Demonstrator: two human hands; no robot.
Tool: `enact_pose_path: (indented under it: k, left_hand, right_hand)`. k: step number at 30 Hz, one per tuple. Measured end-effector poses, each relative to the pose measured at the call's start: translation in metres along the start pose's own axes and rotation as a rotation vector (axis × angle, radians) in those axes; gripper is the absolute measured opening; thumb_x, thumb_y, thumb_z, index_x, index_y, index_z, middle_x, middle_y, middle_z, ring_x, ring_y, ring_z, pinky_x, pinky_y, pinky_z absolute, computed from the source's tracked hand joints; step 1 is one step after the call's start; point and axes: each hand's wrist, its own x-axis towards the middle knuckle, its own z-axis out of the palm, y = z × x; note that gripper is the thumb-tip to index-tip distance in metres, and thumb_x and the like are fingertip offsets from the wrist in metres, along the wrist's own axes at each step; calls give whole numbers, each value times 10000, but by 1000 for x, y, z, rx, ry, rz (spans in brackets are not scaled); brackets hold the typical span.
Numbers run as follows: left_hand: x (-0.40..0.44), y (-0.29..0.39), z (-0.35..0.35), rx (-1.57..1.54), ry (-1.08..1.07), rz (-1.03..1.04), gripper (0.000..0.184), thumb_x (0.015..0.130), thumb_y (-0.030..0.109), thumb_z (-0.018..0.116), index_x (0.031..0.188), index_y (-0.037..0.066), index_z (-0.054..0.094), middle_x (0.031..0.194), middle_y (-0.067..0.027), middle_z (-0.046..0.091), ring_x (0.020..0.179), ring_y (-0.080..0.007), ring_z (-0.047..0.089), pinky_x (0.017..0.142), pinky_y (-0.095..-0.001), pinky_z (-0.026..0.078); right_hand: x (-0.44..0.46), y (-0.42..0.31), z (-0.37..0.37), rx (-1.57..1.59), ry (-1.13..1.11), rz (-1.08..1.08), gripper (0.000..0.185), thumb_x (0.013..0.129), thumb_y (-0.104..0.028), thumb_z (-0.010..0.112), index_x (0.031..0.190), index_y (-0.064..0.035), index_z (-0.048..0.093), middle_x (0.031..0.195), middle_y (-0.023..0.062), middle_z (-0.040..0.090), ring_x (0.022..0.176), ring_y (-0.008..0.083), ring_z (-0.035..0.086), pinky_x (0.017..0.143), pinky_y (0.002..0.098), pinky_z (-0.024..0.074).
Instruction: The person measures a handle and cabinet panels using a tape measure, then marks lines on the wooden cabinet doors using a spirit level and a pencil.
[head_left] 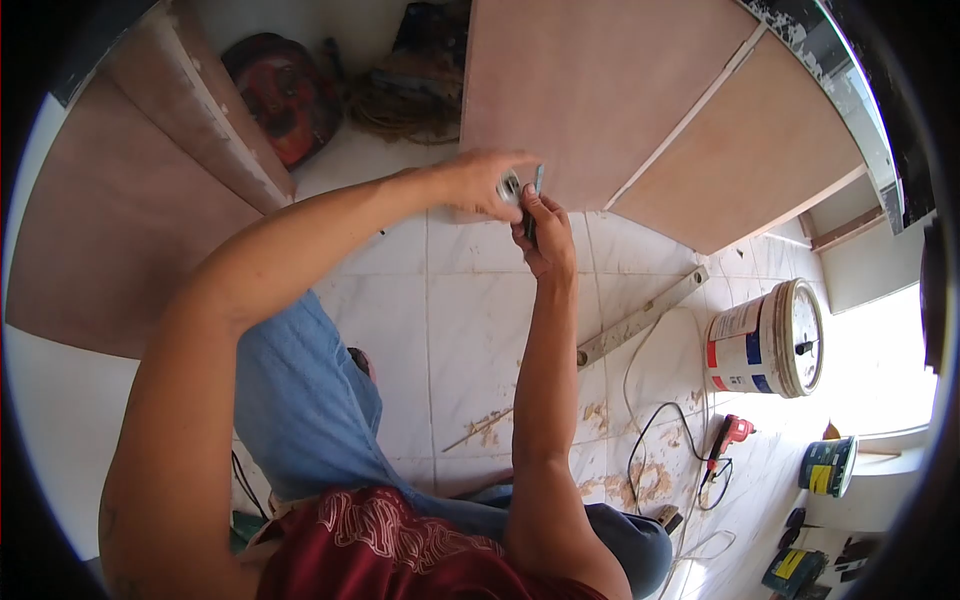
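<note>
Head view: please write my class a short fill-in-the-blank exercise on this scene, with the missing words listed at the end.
1. The jeans are coloured ____.
2. The power tool near the bucket has a body coloured ____.
3. Compared with the left hand, the ____ hand is closer to the level.

Missing words: blue; red; right.

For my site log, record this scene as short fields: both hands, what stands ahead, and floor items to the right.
Left hand: blurred, at a small shiny item, kind unclear
Right hand: holds a slim object, kind unclear
Ahead: brown panel
Floor, right: long metal bar, lidded bucket, red tool
</note>
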Motion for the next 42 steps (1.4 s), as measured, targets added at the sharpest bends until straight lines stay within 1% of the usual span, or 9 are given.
enact_pose_path:
  k: [2,5,11,13,17,18,22,30,42]
  left_hand:
    - [1,-1,-15,-115,172,-55,816,750,510,837,1356,25,587,1192,-175,672,1121,-274,636,949,-378,506]
    - [2,5,-46,-298,97,-346,837,718,627,822,1265,19,645,1142,-150,677,1036,-261,656,926,-384,523]
    - [0,-3,-87,210,-42,-276,610,737,513,772,1078,17,674,1041,-113,665,935,-249,646,780,-367,528]
    - [-6,-1,-92,22,-42,-354,521,755,440,707,1072,29,669,1011,-113,652,925,-244,638,741,-374,527]
    - [-4,-43,-101,17,-193,-415,438,777,359,618,1095,60,659,976,-118,628,947,-226,628,699,-391,566]
    - [-12,-31,-102,30,-276,-592,399,800,357,611,1061,62,676,959,-115,637,905,-218,648,649,-403,600]
    - [-20,-47,-90,165,-266,-652,318,833,352,606,953,79,717,892,-108,672,770,-229,669,563,-397,599]
    - [-16,-65,-83,254,-165,-493,325,899,309,595,1077,62,709,899,-113,692,828,-227,661,703,-390,521]
    - [2,-52,-65,359,57,-495,311,974,272,514,1114,44,674,972,-183,696,926,-330,661,809,-443,500]
  right_hand:
    - [14,-5,15,61,-70,-117,255,982,-262,676,992,-16,612,725,12,564,562,78,480,449,214,317]
    - [39,-23,34,86,-105,-176,219,965,-211,694,1012,-22,593,770,12,574,591,75,492,464,209,328]
    - [68,-61,67,-287,-140,-178,256,885,-183,781,938,-23,588,763,17,581,585,60,475,472,206,323]
    - [70,-69,69,-491,-158,-139,261,875,-197,792,913,-17,607,745,23,585,569,60,467,467,211,324]
    - [65,-47,70,-431,-108,-180,299,859,-232,814,914,16,657,734,36,609,552,67,482,442,219,321]
    - [70,-24,62,-334,-96,-182,309,858,-239,816,925,23,667,741,38,618,553,68,488,437,219,320]
    - [73,23,64,-198,-54,-143,319,874,-251,808,955,32,684,762,37,641,555,67,506,431,212,321]
    - [74,16,39,6,72,-206,345,1030,-291,581,1077,37,677,914,93,655,568,91,530,442,225,352]
    - [66,7,46,-202,92,-279,373,1052,-306,517,1100,30,674,906,78,653,639,116,572,493,259,414]
